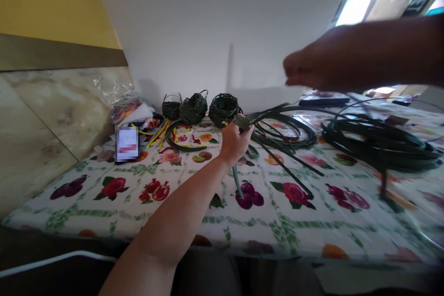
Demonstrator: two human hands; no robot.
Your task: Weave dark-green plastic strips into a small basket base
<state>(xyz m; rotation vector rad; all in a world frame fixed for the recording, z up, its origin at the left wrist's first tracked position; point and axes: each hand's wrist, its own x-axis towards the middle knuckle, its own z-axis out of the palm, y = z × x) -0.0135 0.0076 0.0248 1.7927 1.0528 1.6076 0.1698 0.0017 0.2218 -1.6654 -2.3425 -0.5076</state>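
My left hand [236, 141] grips a small woven square [243, 122] of flat dark green strips above the middle of the table. Long strip ends [286, 173] run from this piece to the right, and one short end [237, 180] hangs down below the wrist. Raised high on the right, my right hand [308, 69] is blurred, its fingers curled closed. Whatever it may hold cannot be made out. Just behind the left hand stands a round woven basket [224, 108]. Two more baskets, one larger [194, 108] and one small with a handle [171, 108], stand to its left.
Large coils of green strip [378, 143] lie on the right, with looser loops [294, 132] nearer the middle. Yellow strips [161, 134], a blurred-out phone-like object [127, 144] and clear plastic bags [116, 97] are at left. A fruit-patterned cloth [194, 215] covers the table against a white wall.
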